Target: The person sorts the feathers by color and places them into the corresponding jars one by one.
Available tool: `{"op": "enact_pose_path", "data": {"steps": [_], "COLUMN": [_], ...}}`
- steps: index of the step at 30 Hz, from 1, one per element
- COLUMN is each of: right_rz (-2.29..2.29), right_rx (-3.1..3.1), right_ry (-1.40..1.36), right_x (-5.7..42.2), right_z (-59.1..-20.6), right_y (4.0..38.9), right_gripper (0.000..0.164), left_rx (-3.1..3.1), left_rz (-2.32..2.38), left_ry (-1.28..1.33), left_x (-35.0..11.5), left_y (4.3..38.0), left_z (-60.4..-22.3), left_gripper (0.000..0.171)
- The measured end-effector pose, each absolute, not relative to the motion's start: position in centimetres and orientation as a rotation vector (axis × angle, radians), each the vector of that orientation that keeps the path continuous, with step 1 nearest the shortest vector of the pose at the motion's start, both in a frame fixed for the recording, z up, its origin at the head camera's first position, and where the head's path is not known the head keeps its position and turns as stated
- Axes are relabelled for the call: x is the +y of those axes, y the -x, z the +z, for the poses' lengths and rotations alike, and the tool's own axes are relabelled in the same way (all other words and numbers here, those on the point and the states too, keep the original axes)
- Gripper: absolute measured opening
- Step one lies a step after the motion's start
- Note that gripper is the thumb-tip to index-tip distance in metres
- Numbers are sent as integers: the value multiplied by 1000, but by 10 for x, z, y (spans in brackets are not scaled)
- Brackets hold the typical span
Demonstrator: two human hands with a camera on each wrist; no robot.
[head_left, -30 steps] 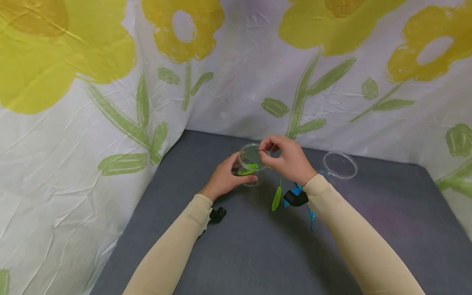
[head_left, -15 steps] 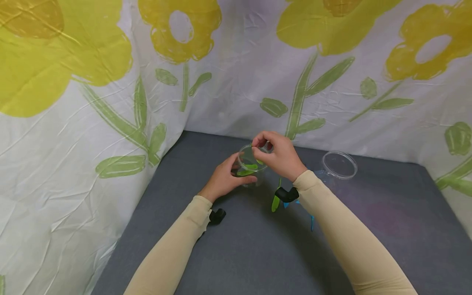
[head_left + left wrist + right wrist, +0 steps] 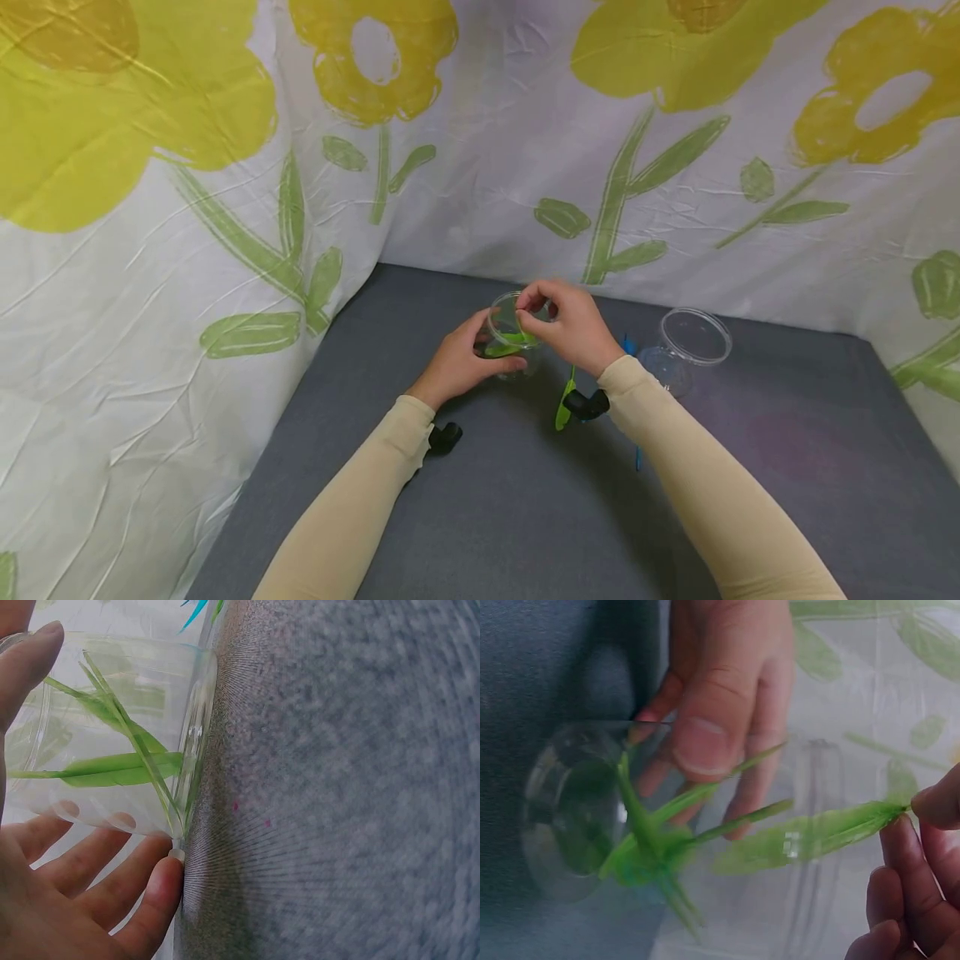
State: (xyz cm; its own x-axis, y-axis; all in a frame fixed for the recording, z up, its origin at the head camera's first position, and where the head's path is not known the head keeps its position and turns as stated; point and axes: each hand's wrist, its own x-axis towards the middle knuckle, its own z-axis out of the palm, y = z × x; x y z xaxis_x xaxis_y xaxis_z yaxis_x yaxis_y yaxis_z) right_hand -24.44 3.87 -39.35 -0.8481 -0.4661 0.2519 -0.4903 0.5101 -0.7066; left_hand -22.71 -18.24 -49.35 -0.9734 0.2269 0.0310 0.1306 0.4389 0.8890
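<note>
Two cups (image 3: 501, 324) are seen. One, with at least two feathers (image 3: 657, 847) inside, is clasped by the left hand (image 3: 463, 360); another feather (image 3: 849, 828), partly inside, is pinched by the right hand (image 3: 568, 325).

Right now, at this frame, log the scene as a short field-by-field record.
Left hand: curled around a clear cup
Right hand: pinches a green feather, partly inside that cup's mouth
Cup contents: more green feathers
Nearby: loose green feather; blue pieces, mostly hidden by the right arm
Second clear cup: upright, untouched
Surface: gray tabletop
</note>
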Motion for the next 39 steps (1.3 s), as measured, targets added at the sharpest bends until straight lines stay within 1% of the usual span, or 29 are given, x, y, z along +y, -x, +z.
{"op": "enact_pose_path", "data": {"steps": [9, 23, 34, 39], "right_rz": [1249, 1217, 1127, 1068], "right_rx": [-2736, -2728, -2776, -2841], "right_ry": [-826, -788, -491, -400], "right_x": [47, 59, 76, 84], "right_z": [-401, -403, -417, -427], "right_y": [241, 235, 232, 229], "right_gripper": [9, 12, 14, 15], "left_rx": [2587, 2588, 2605, 2616], "left_rz": [1576, 1595, 1552, 1539], "left_ry": [-315, -330, -296, -302], "left_x": [-181, -181, -180, -181], "left_y": [227, 228, 226, 226], "left_z": [-493, -493, -491, -491], "left_gripper": [108, 107, 107, 106]}}
